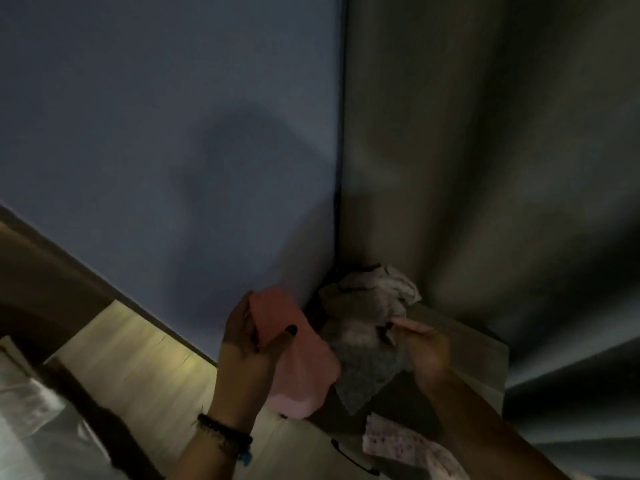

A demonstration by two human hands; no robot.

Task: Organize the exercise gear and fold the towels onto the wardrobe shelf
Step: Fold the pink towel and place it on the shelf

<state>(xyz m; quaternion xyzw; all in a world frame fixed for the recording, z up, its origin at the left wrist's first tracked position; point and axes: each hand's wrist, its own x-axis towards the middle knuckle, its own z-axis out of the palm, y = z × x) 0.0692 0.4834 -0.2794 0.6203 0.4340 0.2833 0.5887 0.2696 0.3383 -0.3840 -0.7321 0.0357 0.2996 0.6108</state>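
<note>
L grip (247,341) is clenched on a pink towel (298,355), thumb and fingers pinching its upper edge so the rest hangs down below the hand. R grip (424,344) pinches the edge of a grey towel (363,368), which droops from a loose heap (367,296) of pale cloths piled in the corner where the blue wall (173,133) meets the curtain (502,168). The heap seems to sit on a low box or ledge; too dark and blurred to say which.

Progress, as a judgement: early. No neat folded stack in view, heap is crumpled, both towels held are unfolded or half-folded at best. Wardrobe shelf not in view, nor any exercise gear I can pick out. A patterned cloth (391,441) lies near the R forearm, also unfolded. So folding, shelving and gear sorting all seem left to do.

Writing/brands: none readable; frame too dim and smeared. Bracelet (225,434) on L wrist, no text.
</note>
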